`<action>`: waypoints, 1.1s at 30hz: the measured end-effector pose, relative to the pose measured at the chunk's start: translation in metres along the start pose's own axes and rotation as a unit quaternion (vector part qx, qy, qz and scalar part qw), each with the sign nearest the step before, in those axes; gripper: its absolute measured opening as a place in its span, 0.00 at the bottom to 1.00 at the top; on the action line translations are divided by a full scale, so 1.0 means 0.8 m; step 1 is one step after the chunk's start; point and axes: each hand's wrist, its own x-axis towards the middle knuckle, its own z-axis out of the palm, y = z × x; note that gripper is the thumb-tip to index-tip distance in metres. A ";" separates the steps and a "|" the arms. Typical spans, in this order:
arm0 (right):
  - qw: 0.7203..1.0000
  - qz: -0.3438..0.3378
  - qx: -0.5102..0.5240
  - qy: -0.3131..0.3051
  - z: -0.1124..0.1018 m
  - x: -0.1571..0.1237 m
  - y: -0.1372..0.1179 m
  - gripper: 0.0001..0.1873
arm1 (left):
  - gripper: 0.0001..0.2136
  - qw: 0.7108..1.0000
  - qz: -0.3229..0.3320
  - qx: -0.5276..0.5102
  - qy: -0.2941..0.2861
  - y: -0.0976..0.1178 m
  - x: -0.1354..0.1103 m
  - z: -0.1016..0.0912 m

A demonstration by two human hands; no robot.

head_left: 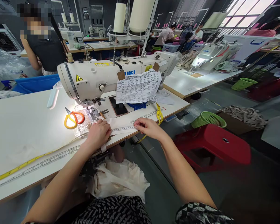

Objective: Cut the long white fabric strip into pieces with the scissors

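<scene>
My left hand [99,133] lies on the table beside the sewing machine's presser foot [91,115], fingers curled down over a white fabric piece [123,131]. A white measuring tape [123,128] with dark markings stretches along the fabric between my hands. At its right end, my right hand [147,127] pinches with thumb and forefinger near the table's front edge. Whether the fabric is also in that pinch is unclear. Orange-and-yellow-handled thread scissors [74,119] rest left of the needle area. A yellow tape measure [159,114] hangs over the edge close to my right wrist.
A handwritten sheet [138,87] is taped to the white sewing machine [91,76]; a phone [118,106] lies below. Cream fabric [119,177] bunches at my lap. A red stool [219,143] and green basket [208,119] stand right. A person [45,46] is behind, left.
</scene>
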 end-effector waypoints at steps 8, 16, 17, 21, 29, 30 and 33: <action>1.000 -0.007 -0.001 -0.002 0.000 -0.002 -0.001 0.09 | 0.10 1.000 0.000 0.003 -0.004 0.000 0.001 0.000; 1.000 -0.003 -0.005 0.001 0.000 -0.004 -0.003 0.09 | 0.11 1.000 -0.002 0.006 -0.008 0.001 0.001 0.000; 1.000 -0.003 -0.005 0.001 0.000 -0.004 -0.003 0.09 | 0.11 1.000 -0.002 0.006 -0.009 0.001 0.001 -0.001; 1.000 -0.003 -0.004 0.003 0.000 -0.003 -0.003 0.09 | 0.11 1.000 -0.004 0.005 -0.009 0.002 -0.001 -0.002; 1.000 -0.016 0.003 0.011 0.002 -0.002 0.002 0.10 | 0.10 1.000 0.005 0.012 0.023 0.001 -0.001 -0.002; 1.000 -0.021 0.004 0.013 0.000 -0.003 0.002 0.11 | 0.10 0.999 0.006 0.020 0.037 0.003 -0.004 -0.002; 0.999 -0.041 0.006 0.009 -0.009 -0.012 0.001 0.12 | 0.11 0.999 0.000 0.008 0.038 0.020 -0.025 -0.007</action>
